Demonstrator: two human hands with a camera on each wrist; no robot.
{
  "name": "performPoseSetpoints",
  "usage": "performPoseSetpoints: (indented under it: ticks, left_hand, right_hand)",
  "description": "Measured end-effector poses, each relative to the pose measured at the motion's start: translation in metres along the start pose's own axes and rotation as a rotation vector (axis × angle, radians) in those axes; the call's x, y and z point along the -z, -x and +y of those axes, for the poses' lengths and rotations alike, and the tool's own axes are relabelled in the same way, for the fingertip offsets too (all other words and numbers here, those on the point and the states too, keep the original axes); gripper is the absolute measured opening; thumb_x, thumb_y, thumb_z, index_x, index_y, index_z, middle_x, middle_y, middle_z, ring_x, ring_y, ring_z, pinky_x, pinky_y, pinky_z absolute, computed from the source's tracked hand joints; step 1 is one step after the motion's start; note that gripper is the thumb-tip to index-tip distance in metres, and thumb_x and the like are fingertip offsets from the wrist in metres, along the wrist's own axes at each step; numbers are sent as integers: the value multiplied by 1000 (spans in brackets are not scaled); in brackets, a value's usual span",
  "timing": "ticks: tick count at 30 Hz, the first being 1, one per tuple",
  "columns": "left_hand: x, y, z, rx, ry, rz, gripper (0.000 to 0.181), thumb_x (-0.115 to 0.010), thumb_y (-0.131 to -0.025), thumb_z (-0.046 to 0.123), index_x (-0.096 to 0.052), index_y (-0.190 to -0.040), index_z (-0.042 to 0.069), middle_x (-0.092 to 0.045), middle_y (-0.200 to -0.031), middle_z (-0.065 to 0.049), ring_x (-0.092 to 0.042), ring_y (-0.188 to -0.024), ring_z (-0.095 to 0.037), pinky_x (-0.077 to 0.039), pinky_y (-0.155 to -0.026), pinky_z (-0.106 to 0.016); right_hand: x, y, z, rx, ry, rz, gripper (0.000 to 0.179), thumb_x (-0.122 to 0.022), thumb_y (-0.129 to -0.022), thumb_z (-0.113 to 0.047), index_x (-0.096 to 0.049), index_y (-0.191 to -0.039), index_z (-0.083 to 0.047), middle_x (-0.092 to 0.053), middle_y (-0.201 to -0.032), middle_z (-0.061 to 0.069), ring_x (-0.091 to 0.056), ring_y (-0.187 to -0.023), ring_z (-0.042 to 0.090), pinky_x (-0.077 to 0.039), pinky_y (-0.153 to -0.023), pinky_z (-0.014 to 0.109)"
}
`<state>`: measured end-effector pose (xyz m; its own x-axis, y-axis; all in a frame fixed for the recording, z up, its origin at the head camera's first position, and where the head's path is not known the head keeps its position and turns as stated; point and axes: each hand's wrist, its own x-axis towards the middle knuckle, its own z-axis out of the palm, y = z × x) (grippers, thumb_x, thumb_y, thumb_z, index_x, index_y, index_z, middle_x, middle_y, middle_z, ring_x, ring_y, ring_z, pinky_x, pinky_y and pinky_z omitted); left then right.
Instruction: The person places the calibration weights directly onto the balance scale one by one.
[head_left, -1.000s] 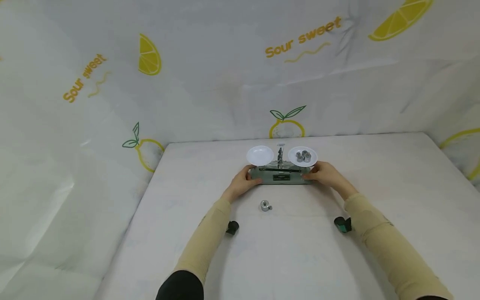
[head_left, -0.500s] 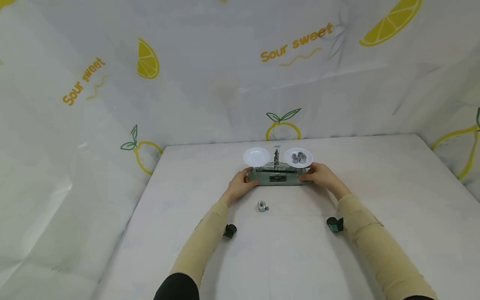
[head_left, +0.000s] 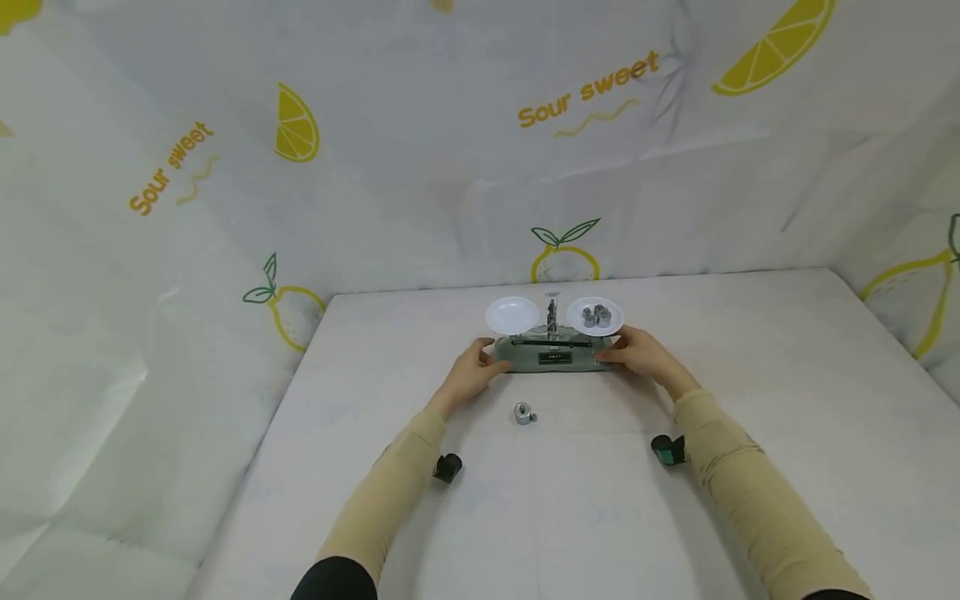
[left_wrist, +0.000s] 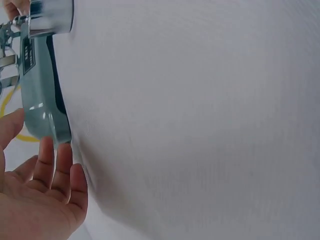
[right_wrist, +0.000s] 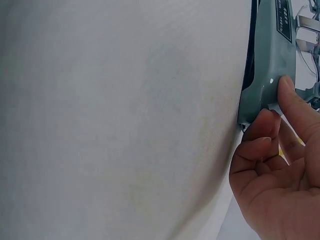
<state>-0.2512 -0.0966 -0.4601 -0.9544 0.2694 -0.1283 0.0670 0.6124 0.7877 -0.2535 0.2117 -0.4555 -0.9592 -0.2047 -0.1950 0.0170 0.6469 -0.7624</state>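
A grey-green balance scale [head_left: 525,358] stands toward the back of the table, with two white pans on top. The left pan [head_left: 512,315] is bare, while several small metal weights [head_left: 597,316] sit together on the right pan [head_left: 574,325]. At the scale's left end is my left hand [head_left: 467,377]; the left wrist view shows its fingers [left_wrist: 46,160] loosely extended beside the base's corner. My right hand [head_left: 647,354] grips the opposite end, thumb [right_wrist: 290,92] on the front face and the other fingers bent at the end. A silver cylindrical weight [head_left: 522,412] is in front of the scale.
The white-covered table [head_left: 585,508] runs back to a white sheet wall [head_left: 420,192] printed with lemons. Beneath each forearm shows a dark wrist device [head_left: 447,468]. A smaller knobbed piece [head_left: 533,417] is right beside the silver weight.
My left hand has drawn slightly left and its fingers have loosened from the scale's end. The right hand keeps its hold. The head view has shifted a little.
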Motion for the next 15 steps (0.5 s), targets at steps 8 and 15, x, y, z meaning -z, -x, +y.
performPoseSetpoints:
  ticks: [8, 15]
  left_hand:
    - [6, 16, -2, -84, 39, -34, 39, -63, -88, 32, -59, -121, 10, -59, -94, -6, -53, -82, -11, -42, -68, -22]
    - [-1, 31, 2, -111, 77, -140, 40, -68, -83, 34, -62, -117, 13, -59, -90, 0, -53, -81, -10, -43, -71, -24]
  right_hand:
    - [-1, -1, 4, -14, -8, -22, 56, -66, -86, -31, -46, -124, 4, -56, -96, 14, -52, -86, 23, -41, -72, 27]
    - [1, 0, 2, -10, -22, -23, 59, -66, -86, -32, -43, -129, 2, -54, -97, 14, -50, -87, 23, -41, -72, 28]
